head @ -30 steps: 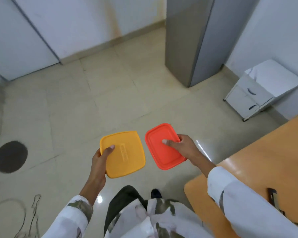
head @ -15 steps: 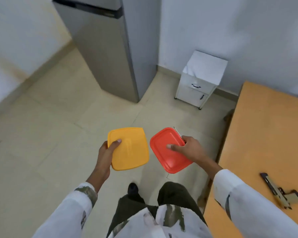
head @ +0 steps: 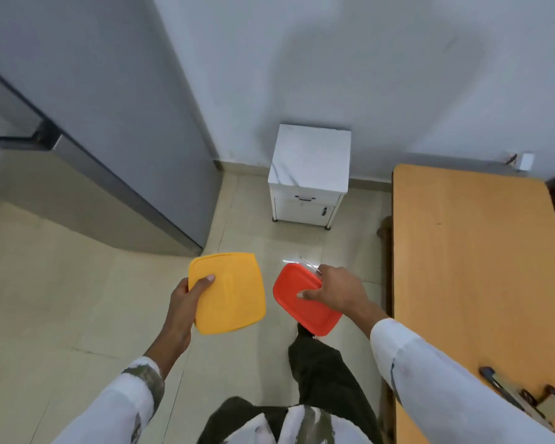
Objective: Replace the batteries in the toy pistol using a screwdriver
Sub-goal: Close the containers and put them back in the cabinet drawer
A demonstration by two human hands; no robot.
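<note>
- Yellow square plastic lid (head: 228, 293) sits in the grip of the left hand (head: 181, 302), thumb pressed on top and fingers hidden beneath its left edge.
- The red rounded-square plastic lid (head: 302, 302) is pinched by the right hand (head: 337, 291), thumb on top, and tilts down toward the person.
- A thin metal shaft (head: 309, 264) pokes out past the right knuckles; I cannot tell what it belongs to.
- Both lids hang apart from each other above the pale tiled floor (head: 61, 299).
- The tan-and-black toy pistol (head: 523, 397) lies flat on the orange wooden tabletop (head: 468, 251) at its near end, well apart from both hands and just beside the white right sleeve (head: 436, 389).
- A small white drawer cabinet (head: 310, 161) stands against the wall, with a grey refrigerator (head: 109, 123) to its left.
</note>
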